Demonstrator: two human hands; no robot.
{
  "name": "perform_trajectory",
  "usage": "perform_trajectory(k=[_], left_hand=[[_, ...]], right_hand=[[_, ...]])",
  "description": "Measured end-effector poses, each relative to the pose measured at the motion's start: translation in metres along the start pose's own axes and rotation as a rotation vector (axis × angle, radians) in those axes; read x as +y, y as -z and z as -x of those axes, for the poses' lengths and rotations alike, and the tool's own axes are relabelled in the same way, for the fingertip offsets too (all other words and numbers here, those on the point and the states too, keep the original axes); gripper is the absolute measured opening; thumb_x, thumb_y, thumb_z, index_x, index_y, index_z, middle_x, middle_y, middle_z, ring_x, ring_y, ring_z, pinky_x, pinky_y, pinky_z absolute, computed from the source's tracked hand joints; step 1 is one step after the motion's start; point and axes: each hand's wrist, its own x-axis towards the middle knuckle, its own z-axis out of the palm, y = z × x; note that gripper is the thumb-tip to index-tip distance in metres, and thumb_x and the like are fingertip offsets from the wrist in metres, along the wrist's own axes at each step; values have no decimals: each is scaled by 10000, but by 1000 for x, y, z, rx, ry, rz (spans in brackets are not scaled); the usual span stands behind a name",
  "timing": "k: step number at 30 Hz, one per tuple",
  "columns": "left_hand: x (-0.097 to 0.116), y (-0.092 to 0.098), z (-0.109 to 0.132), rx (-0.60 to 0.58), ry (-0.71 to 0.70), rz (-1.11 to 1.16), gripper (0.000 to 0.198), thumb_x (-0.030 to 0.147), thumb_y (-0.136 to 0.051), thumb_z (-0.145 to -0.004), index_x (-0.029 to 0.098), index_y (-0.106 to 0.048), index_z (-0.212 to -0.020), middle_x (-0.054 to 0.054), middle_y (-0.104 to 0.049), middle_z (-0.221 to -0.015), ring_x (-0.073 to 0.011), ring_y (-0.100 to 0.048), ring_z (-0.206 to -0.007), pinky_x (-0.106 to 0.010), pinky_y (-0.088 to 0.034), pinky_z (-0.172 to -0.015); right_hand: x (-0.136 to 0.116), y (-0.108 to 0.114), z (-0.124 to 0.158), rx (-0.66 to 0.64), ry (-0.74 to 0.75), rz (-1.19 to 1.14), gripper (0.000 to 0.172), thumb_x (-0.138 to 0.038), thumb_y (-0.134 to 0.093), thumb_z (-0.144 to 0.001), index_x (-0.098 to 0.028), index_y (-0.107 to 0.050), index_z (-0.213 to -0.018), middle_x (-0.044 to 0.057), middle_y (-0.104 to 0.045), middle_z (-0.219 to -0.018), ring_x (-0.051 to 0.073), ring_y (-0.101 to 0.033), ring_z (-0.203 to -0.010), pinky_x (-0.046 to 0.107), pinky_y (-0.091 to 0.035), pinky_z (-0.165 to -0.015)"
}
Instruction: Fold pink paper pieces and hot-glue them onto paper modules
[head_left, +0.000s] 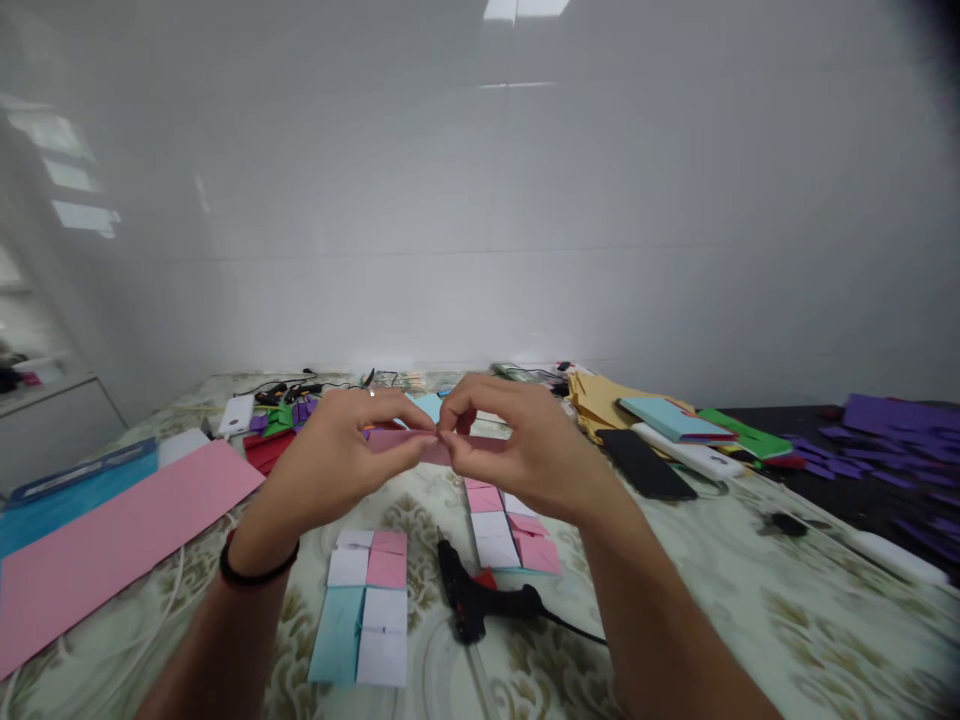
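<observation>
Between my two hands, held up over the table, is a pink paper strip [397, 440]. My left hand [367, 435] pinches it near the middle with thumb and forefinger. The fingertips of my right hand [499, 440] pinch it right beside them. Below my hands lies a black glue gun [472, 595] with a red trigger, its cord running to the right. To its left rests a panel of folded white, pink and blue paper squares [367, 610]. Another panel of pink and white squares [502, 530] lies partly hidden behind my right hand.
A large pink sheet [142, 535] and blue sheets [82, 490] lie at the left. On the right are a black phone [645, 464], a white power strip [686, 452], stacked coloured paper [675, 418] and purple paper pieces [885, 450]. A white wall [480, 200] stands behind.
</observation>
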Motion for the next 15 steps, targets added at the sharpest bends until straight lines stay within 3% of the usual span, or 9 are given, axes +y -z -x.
perform_trajectory(k=[6,12,15], left_hand=[[4,-1,1,128,-4,83,119,206,-784,-866,219,-792,-748,-2,-775,-763,-155,-689,-723,-276,-491,-699],[-8,19,10,225,39,225,102,190,-803,-848,218,-796,-749,-8,-761,-779,-153,-660,-725,-261,-486,-663],[-20,28,11,333,61,284,100,194,-815,-820,218,-782,-729,-4,-736,-775,-159,-637,-735,-257,-474,-652]], right_hand=[[-2,6,1,21,20,1,163,-56,-665,-786,-212,-635,-752,-17,-681,-777,130,-609,-716,254,-476,-680],[9,24,5,4,14,-5,148,-50,-643,-772,-198,-649,-766,-19,-686,-798,122,-606,-725,259,-475,-701],[15,34,7,59,-48,-5,138,-58,-642,-774,-196,-646,-766,-16,-674,-787,129,-600,-729,273,-479,-710]])
